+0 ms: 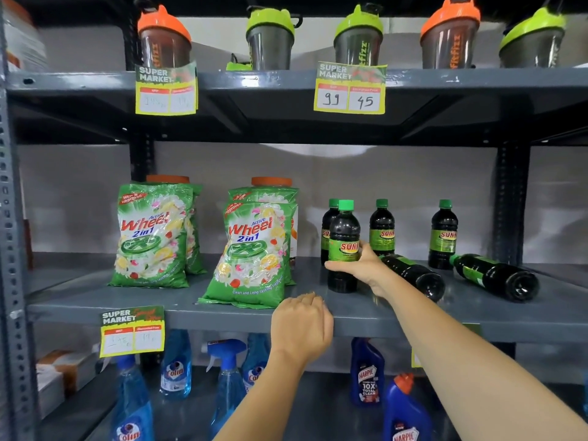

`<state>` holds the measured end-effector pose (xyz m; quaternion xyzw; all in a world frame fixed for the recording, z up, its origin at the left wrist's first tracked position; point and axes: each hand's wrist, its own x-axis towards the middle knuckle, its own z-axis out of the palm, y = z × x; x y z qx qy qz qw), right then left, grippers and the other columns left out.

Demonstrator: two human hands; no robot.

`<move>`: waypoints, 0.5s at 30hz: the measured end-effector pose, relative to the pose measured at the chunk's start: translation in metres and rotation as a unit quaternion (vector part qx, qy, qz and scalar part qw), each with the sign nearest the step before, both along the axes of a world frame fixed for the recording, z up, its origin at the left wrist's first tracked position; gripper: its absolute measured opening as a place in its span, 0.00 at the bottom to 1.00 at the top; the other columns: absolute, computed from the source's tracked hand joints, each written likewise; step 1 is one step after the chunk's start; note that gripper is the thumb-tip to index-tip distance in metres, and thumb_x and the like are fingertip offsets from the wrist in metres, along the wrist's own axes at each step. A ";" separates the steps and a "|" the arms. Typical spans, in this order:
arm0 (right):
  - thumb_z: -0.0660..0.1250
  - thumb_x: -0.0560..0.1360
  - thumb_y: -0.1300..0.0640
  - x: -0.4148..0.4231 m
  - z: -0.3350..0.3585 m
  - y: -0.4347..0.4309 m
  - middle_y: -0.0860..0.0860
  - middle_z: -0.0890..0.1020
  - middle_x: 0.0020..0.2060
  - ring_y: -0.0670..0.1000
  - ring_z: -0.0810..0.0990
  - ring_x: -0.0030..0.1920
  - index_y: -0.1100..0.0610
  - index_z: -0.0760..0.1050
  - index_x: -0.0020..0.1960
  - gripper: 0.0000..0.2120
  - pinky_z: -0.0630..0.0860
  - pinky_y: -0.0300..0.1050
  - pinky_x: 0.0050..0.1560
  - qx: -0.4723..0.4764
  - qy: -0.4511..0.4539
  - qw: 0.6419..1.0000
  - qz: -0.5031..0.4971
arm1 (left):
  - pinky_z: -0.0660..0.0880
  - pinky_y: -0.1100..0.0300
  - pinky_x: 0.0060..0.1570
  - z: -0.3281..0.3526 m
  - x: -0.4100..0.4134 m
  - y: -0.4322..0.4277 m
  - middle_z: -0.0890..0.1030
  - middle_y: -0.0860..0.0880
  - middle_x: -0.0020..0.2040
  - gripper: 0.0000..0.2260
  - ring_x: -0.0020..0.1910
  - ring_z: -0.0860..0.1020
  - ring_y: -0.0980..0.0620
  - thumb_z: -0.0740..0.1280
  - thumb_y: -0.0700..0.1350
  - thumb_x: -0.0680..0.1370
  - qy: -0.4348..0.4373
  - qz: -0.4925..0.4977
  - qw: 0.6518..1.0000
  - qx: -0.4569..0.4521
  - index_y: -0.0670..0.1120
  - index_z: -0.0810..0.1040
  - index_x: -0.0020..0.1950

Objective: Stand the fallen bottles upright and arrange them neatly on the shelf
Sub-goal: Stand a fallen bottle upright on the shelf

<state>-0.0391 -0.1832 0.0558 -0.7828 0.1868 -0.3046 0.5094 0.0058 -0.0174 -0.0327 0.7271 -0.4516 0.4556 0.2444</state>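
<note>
Both hands are at the middle shelf [413,313]: my right hand [359,265] is wrapped round an upright dark bottle [343,249], cap up, while my left hand [300,326] rests loosely curled, holding nothing, on the shelf's front lip. Just beside my right wrist a fallen bottle [413,275] lies on its side, base toward me, cap pointing back-left; another fallen one [496,276] lies likewise further right. Swinging my forearm could roll the nearer off the edge.
</note>
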 end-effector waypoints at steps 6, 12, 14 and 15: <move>0.83 0.61 0.60 -0.006 -0.005 -0.006 0.50 0.76 0.57 0.51 0.76 0.57 0.55 0.66 0.69 0.41 0.73 0.48 0.60 -0.003 -0.002 1.000 -0.019 | 0.67 0.59 0.28 0.000 -0.001 -0.001 0.74 0.51 0.27 0.12 0.25 0.73 0.49 0.57 0.44 0.73 -0.011 0.014 1.000 -0.009 0.47 0.72 0.30; 0.85 0.56 0.48 0.000 -0.008 -0.003 0.50 0.74 0.57 0.53 0.74 0.61 0.55 0.61 0.69 0.50 0.72 0.49 0.61 -0.052 0.008 0.995 -0.083 | 0.70 0.59 0.29 -0.001 0.000 -0.002 0.77 0.50 0.28 0.13 0.26 0.74 0.49 0.56 0.44 0.73 -0.004 0.016 1.000 -0.005 0.46 0.74 0.30; 0.85 0.54 0.46 -0.001 -0.007 -0.004 0.51 0.76 0.60 0.53 0.75 0.62 0.55 0.62 0.70 0.51 0.73 0.51 0.63 -0.058 0.023 0.996 -0.067 | 0.70 0.59 0.29 -0.001 0.000 -0.001 0.77 0.50 0.28 0.14 0.26 0.74 0.49 0.56 0.44 0.73 -0.003 0.013 1.000 -0.007 0.46 0.74 0.30; 0.85 0.54 0.46 -0.001 -0.008 -0.004 0.51 0.77 0.61 0.53 0.76 0.61 0.54 0.65 0.68 0.49 0.74 0.51 0.63 -0.061 0.030 0.996 -0.059 | 0.70 0.59 0.28 0.000 -0.001 -0.001 0.76 0.50 0.28 0.14 0.25 0.74 0.49 0.56 0.44 0.73 -0.004 0.012 1.000 -0.008 0.46 0.74 0.30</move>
